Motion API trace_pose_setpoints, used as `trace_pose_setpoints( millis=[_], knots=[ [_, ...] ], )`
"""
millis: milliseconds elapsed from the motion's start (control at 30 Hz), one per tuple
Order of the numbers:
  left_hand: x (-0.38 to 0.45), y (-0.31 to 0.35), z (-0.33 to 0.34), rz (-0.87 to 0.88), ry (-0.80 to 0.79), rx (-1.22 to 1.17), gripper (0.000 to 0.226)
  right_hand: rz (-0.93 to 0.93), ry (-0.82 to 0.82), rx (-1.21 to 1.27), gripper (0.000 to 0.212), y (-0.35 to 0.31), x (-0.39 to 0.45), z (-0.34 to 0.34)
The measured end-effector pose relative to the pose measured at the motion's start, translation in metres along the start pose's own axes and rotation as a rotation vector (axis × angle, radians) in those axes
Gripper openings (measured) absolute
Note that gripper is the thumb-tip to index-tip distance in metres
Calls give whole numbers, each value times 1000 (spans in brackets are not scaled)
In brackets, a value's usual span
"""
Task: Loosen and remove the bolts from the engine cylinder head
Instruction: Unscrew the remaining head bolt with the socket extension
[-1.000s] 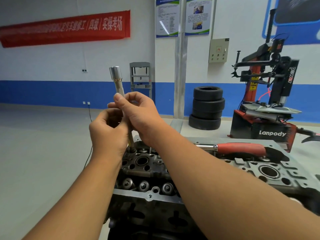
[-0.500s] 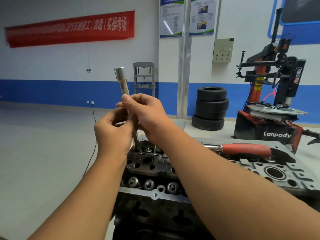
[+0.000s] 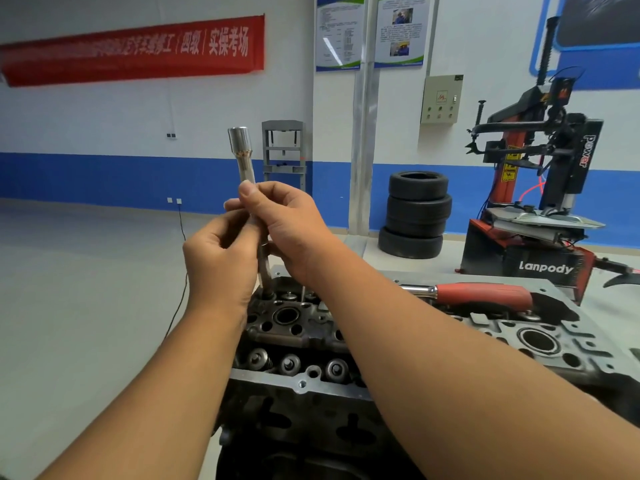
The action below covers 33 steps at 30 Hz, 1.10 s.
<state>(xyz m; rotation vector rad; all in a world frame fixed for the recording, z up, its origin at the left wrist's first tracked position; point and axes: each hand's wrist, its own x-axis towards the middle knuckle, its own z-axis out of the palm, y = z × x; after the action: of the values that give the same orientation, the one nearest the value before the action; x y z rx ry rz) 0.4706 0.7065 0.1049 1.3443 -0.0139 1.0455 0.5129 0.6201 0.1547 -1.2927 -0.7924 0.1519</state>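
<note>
A long socket extension (image 3: 246, 168) is pinched by the curled fingers of the left hand (image 3: 221, 261) and right hand (image 3: 294, 226); its middle is hidden by them, its lower end is seated in the cylinder head (image 3: 287, 317).

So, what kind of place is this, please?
Most likely a car repair training workshop: a tyre changer stands at the right, stacked tyres sit by the wall, and an engine cylinder head lies in front.

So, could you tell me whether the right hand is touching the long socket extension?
Touching: the head view shows the right hand with its thumb and fingers pinching the upright socket extension mid-shaft, while the left hand holds it lower.
</note>
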Motion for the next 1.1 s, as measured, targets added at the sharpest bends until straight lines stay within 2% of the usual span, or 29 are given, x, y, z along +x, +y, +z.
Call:
trace_pose_setpoints(
  millis=[100, 167, 233, 333, 400, 533, 667, 733, 833, 900, 967, 1100],
  knots=[
    [2, -1, 2, -56, -17, -3, 23, 48, 8, -21, 28, -2, 1, 0],
    [3, -2, 2, -25, 1, 45, 19, 76, 4, -16, 33, -2, 2, 1],
    [3, -2, 1, 18, 21, 77, 8, 65, 4, -3, 29, 0, 2, 2],
    [3, -3, -1, 57, 45, 112, 11, 32, 9, 17, 24, 1, 2, 2],
    [1, -1, 0, 26, 21, 39, 8, 28, 12, 14, 25, 1, 2, 2],
    [1, 1, 3, -44, -24, 12, 26, 45, 36, -33, 40, -2, 2, 0],
    [2, 0, 2, 37, 24, 100, 12, 45, 13, 16, 28, -1, 1, 1],
    [2, -1, 0, 67, 48, 142, 14, 23, 12, 25, 26, 0, 0, 2],
    [1, 0, 1, 39, 27, 57, 7, 24, 12, 3, 27, -2, 0, 3],
    [0, 1, 1, -26, -3, -22, 17, 46, 17, -18, 37, -5, 0, 4],
    [1, 0, 2, -51, -23, -3, 24, 70, 20, -32, 45, -6, 0, 3],
    [2, -2, 1, 36, 23, 94, 10, 61, 11, -1, 33, -5, -1, 3]
  ],
)
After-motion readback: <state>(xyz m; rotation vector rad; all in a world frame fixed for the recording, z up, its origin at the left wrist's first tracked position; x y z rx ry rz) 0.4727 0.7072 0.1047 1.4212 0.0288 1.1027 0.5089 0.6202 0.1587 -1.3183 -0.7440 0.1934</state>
